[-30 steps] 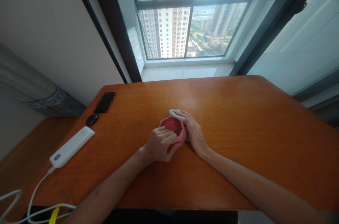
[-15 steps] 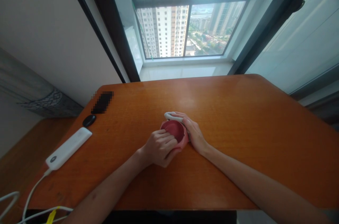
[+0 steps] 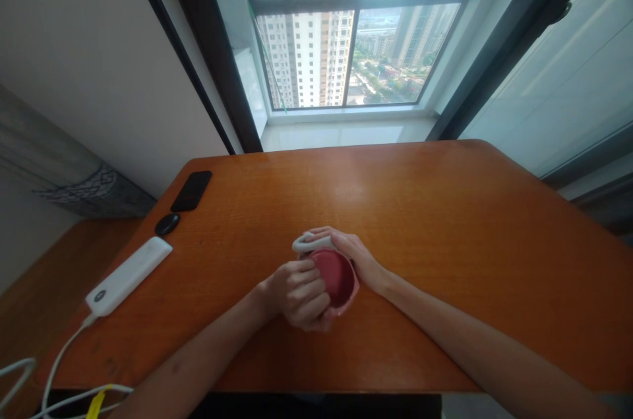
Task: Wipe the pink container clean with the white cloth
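Shifted nearer, the smooth red cup [image 3: 337, 277] sits clamped between left hand [image 3: 297, 293] and right hand [image 3: 355, 255] (curved white loop [image 3: 309, 243] alongside)

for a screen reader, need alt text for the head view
Two hands hold a pink bowl over an orange table, the left hand on its near side and the right hand at its far rim, fingers on a white loop. A phone and a white device lie to the left, below a high-rise window.
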`<state>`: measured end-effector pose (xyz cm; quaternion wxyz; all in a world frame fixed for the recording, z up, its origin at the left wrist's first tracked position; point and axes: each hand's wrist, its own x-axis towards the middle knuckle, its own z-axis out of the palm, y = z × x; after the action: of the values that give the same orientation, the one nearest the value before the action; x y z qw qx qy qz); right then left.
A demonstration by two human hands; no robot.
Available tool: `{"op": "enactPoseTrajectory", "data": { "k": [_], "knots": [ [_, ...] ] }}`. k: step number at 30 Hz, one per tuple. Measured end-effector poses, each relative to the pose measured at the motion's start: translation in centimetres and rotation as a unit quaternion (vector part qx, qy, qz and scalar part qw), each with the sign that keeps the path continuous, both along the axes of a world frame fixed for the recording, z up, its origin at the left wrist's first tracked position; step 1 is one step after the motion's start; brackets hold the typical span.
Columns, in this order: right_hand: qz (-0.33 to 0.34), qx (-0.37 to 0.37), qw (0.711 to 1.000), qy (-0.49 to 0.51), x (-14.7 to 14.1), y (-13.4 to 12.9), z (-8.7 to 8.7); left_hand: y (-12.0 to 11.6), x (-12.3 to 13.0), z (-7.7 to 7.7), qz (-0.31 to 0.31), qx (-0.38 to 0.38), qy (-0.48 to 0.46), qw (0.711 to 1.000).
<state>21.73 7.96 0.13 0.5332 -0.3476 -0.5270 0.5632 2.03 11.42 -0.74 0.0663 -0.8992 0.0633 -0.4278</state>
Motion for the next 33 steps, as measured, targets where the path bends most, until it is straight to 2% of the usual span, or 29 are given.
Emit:
{"op": "enactPoseTrajectory", "data": {
  "k": [5, 10, 12, 15, 18, 22, 26, 29, 33],
  "knots": [
    [-0.102, 0.017, 0.995, 0.004, -0.6, 0.4, -0.2, 2.2, -0.5, 1.1, 0.125, -0.018, -0.008, 0.992],
    [-0.121, 0.036, 0.992, -0.013, -1.0, 0.2, -0.1, 2.6, -0.3, 0.8, 0.225, -0.028, -0.025, 0.974],
    [-0.125, 0.043, 0.991, -0.022, -1.3, 0.0, -0.1, 2.6, -0.3, 0.8, 0.243, -0.029, -0.03, 0.969],
    [-0.118, 0.049, 0.991, -0.027, -1.4, -0.2, -0.2, 2.2, -0.5, 0.7, 0.219, -0.023, -0.027, 0.975],
    [-0.089, 0.039, 0.995, -0.015, -1.0, -0.2, -0.6, 1.4, -0.8, 0.3, 0.142, -0.001, -0.013, 0.99],
    [0.004, 0.015, 1.0, 0.008, -0.2, 0.2, -0.7, -0.4, -0.8, -0.6, 0.028, 0.034, 0.011, 0.999],
    [0.117, 0.002, 0.993, -0.009, 0.4, 0.3, 0.0, -1.8, 0.0, -1.1, -0.062, 0.059, 0.009, 0.996],
    [0.129, 0.006, 0.992, -0.013, 0.5, 0.3, 0.4, -1.7, 0.5, -0.8, -0.069, 0.058, 0.001, 0.996],
    [0.071, -0.003, 0.997, 0.014, 0.3, 0.3, 0.1, -0.5, 0.3, -0.1, -0.011, 0.031, 0.001, 0.999]
  ]
}}
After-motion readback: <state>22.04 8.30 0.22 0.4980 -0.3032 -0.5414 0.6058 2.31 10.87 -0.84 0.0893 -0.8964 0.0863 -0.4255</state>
